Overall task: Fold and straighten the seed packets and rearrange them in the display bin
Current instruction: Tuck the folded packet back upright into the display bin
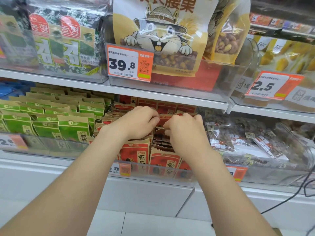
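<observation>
**A:** Both arms are up at the lower shelf, and the left hand [136, 123] and right hand [185, 132] meet over the display bin [153, 172]. What are the fingers doing?

**B:** They're curled on both sides. The left fingers [154, 116] bend down onto the top edge of a red seed packet [164, 119], and the right fingers [167, 126] pinch the same top edge from the other side. The knuckles are nearly touching, with the packet caught between the two sets of fingertips.

**A:** And where does that packet sit?

**B:** It stands upright in the middle of the bin, right under the fingertips. More packets are stacked behind the fingers towards the back. Below the wrists, on the near side, the front-row packets [134, 153] stand against the bin's clear front wall.

**A:** What's around them?

**B:** Out past the left fingers are rows of green packets [73, 126] in the next bin. Past the right fingers are clear bags of nuts [238, 138], lying loosely piled. Just beneath the left wrist there's an orange price label [120, 169] on the bin front.

**A:** Above the fingers?

**B:** The white shelf edge [153, 95], and higher up a big cashew bag [158, 40] with a cartoon squirrel, beside a 39.8 tag [130, 63].
</observation>
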Demonstrator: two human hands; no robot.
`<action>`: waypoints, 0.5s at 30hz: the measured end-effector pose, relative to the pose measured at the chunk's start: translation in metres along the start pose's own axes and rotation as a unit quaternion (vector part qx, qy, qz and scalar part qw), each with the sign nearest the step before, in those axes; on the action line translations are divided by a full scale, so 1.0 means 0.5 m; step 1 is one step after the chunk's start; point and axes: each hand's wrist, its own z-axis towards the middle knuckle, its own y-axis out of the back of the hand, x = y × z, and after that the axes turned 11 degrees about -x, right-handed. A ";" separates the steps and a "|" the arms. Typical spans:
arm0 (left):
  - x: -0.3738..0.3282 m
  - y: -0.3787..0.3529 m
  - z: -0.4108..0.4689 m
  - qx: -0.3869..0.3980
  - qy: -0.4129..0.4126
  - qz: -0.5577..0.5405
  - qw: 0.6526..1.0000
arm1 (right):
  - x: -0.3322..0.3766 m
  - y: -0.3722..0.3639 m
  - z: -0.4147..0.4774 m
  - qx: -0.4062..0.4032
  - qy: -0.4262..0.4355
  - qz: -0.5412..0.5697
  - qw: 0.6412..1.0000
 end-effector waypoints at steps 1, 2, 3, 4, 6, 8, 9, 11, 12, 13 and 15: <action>0.002 -0.003 0.000 -0.005 0.000 0.002 1.000 | -0.004 -0.003 0.007 0.001 0.003 0.011 1.000; 0.003 -0.005 0.000 -0.008 0.001 0.004 1.000 | -0.006 -0.006 0.012 0.005 0.007 0.014 1.000; 0.004 -0.007 -0.001 -0.012 0.000 0.005 1.000 | -0.005 -0.009 0.015 0.008 0.013 0.008 1.000; 0.005 -0.010 -0.001 -0.014 -0.001 0.007 1.000 | -0.006 -0.012 0.020 0.013 0.021 0.000 1.000; 0.005 -0.016 -0.001 -0.018 -0.003 0.013 1.000 | -0.008 -0.012 0.030 0.032 0.043 -0.001 0.999; 0.003 -0.018 -0.002 -0.017 -0.006 0.023 1.000 | -0.016 -0.007 0.041 0.068 0.044 0.033 0.996; 0.001 -0.018 -0.003 -0.015 -0.009 0.028 0.999 | -0.021 -0.005 0.046 0.090 0.039 0.052 0.994; -0.002 -0.018 -0.005 -0.017 -0.013 0.036 0.999 | -0.031 -0.005 0.057 0.120 0.029 0.065 0.990; -0.002 -0.018 -0.005 -0.018 -0.014 0.039 0.999 | -0.034 -0.005 0.059 0.128 0.027 0.063 0.989; -0.002 -0.018 -0.005 -0.018 -0.012 0.040 0.999 | -0.036 -0.005 0.062 0.132 0.027 0.062 0.989; -0.001 -0.018 -0.005 -0.017 -0.009 0.041 0.999 | -0.037 -0.003 0.066 0.128 0.035 0.066 0.989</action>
